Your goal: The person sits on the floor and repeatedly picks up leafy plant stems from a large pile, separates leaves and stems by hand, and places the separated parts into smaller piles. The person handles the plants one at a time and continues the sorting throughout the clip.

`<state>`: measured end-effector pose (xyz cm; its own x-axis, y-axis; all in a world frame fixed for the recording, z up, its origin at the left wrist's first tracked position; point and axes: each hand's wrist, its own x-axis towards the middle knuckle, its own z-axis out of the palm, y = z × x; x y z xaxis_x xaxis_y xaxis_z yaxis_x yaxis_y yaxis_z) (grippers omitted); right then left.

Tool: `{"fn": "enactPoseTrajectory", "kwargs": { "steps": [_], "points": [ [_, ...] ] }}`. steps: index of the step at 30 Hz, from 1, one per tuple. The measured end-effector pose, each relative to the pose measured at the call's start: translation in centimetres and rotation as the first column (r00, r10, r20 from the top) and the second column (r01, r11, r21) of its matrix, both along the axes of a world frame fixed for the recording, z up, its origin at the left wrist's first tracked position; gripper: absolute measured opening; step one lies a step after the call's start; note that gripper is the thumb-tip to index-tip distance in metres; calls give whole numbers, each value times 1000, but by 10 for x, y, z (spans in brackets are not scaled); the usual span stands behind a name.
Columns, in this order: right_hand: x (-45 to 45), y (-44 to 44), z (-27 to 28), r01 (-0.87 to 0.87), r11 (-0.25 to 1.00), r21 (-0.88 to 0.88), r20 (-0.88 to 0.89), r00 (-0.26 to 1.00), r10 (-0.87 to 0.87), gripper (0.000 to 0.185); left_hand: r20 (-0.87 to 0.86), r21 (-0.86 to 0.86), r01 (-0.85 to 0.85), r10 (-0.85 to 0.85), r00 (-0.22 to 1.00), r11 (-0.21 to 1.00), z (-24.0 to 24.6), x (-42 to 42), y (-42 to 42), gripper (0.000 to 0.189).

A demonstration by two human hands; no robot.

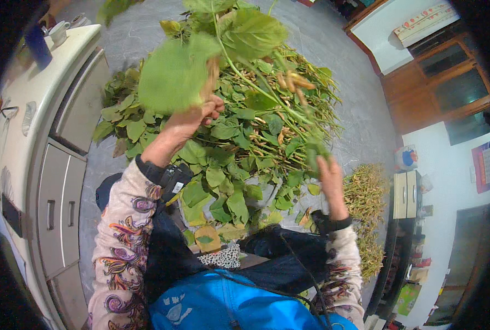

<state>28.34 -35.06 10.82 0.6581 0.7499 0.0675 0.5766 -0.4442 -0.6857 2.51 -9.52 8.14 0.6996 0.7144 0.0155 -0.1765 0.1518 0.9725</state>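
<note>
My right hand (331, 175) grips the lower end of a green bean plant stalk (265, 97), which slants up and to the left with large leaves and a few brownish pods (294, 82) on it. At the upper part of the plant is my left hand (208, 110), its fingers curled; a big blurred leaf (175, 74) lies beside and partly over it, so whether it holds anything is unclear. Beneath both hands spreads a large heap of leafy, podded bean plants (245, 132) on the grey floor.
A pile of plants with yellowish pods (364, 214) lies at the right. A white-topped cabinet (67, 62) with cups stands at the left. Loose leaves (208, 239) lie near my legs. Further right are a dark shelf unit (397, 243) and wooden cabinet doors (455, 78).
</note>
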Motion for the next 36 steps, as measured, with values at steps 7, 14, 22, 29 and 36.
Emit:
{"fn": "enactPoseTrajectory", "kwargs": {
  "steps": [7,14,22,29,36],
  "points": [
    [-134,37,-46,-115,986,121,-990,54,128,25,-60,-359,110,-140,988,927,-29,17,-31,33],
    [-169,45,-71,-223,975,24,-1000,13,28,34,-157,-465,81,-172,973,882,-76,25,-47,11],
    [-126,92,-90,-88,994,65,-811,576,104,29,-313,-213,52,-118,942,976,-93,34,-66,15],
    [-134,97,-98,282,891,355,-905,341,253,10,-113,-628,-10,-78,991,778,-93,33,-64,12],
    [-144,64,-61,199,781,592,-796,297,528,26,21,-630,-18,40,999,776,-88,32,-48,20]
  ]
}}
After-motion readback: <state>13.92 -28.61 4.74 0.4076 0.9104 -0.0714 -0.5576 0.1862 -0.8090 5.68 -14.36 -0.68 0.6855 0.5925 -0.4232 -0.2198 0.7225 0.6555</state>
